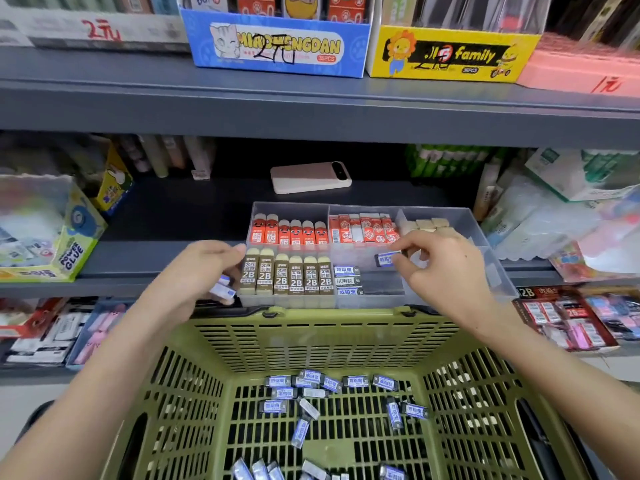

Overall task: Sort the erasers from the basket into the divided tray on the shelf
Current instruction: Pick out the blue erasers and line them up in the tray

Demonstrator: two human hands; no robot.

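The right hand (446, 268) was pinching one blue-label eraser (388, 259) between thumb and fingertips. It hovered over the front middle compartment of the divided tray (498, 271), a bit to the right of the three lined-up blue erasers (348, 280) already in there. Made sense to me: that slot looked like the blue ones' home, right beside the brown 2B erasers (289, 275), with the red erasers (291, 232) in the row behind.

The left hand (197, 275) was parked at the tray's left edge, fingers curled round a small bunch of spare erasers (223, 289). I'd guess that was a ready supply for the right hand. Couldn't tell exactly how many.

Both forearms reached up over the green basket (207, 393), wrists about level with the tray. Plenty of loose erasers (332, 382) lay on the basket floor, so I reckon there was a fair bit left to sort.
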